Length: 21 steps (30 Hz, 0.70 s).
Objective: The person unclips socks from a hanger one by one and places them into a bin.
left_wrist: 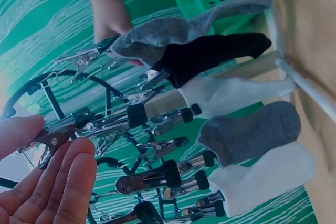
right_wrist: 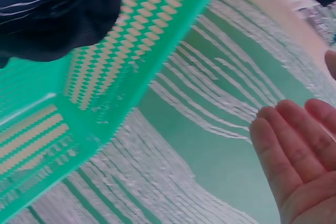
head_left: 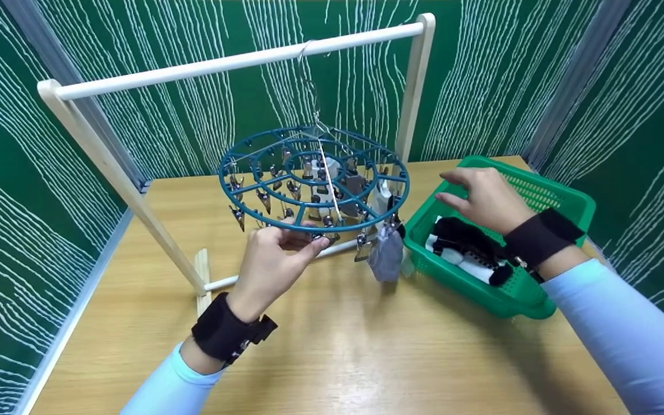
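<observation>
White-streaked dark-green walls are enclosing a light-brown wood-grained surface on three sides, with straight grey posts standing at the corners: this is looking like a small booth. A pale wooden rack, a round blue clip hanger and a green perforated plastic basket are lending it a laundry-corner air.

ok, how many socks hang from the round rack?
5 visible in the left wrist view, top to bottom: light grey sock, black sock, upper white sock, dark grey sock, lower white sock. More may be hidden.
</observation>
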Motion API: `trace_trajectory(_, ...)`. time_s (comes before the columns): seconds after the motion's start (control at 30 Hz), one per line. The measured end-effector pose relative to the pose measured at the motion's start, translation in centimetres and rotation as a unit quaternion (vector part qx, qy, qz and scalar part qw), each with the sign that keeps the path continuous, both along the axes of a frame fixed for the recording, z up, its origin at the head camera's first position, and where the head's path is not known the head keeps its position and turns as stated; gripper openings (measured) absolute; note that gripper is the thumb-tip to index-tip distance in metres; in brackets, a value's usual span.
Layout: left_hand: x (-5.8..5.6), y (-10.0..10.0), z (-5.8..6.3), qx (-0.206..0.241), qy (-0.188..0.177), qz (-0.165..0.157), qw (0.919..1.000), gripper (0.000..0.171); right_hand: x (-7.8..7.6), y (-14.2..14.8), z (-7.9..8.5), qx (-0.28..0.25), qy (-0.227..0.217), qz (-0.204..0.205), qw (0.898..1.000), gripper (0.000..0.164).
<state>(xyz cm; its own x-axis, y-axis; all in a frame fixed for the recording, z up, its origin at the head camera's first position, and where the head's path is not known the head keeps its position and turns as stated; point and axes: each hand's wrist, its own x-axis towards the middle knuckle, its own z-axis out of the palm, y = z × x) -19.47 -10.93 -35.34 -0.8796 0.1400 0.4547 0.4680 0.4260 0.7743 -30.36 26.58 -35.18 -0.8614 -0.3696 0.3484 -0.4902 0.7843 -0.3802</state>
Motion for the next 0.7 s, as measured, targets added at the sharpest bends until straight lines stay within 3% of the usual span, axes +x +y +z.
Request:
trace_trajectory(0.2, 0.1, 0.0, 0.0, -0.013, -0.001, 0.004, 0.9999, 0.024, 1.2, -2.1, 1.0, -0.021, 0.082, 0.047, 0.995, 0.040)
trace_trajectory(0.43, 0.3, 0.1, 0.1, -0.031, -0.010, -0.004, 0.9995, 0.020, 1.6, -4.2, 1.1, -0.006, 0.159, 0.106, 0.982, 0.048)
trace_trajectory(0.7, 0.7, -0.1, 0.0, -0.053, -0.010, -0.006, 0.9985, 0.017, 1.6, -5.7, 0.9, 0.009, 0.169, 0.136, 0.976, 0.051)
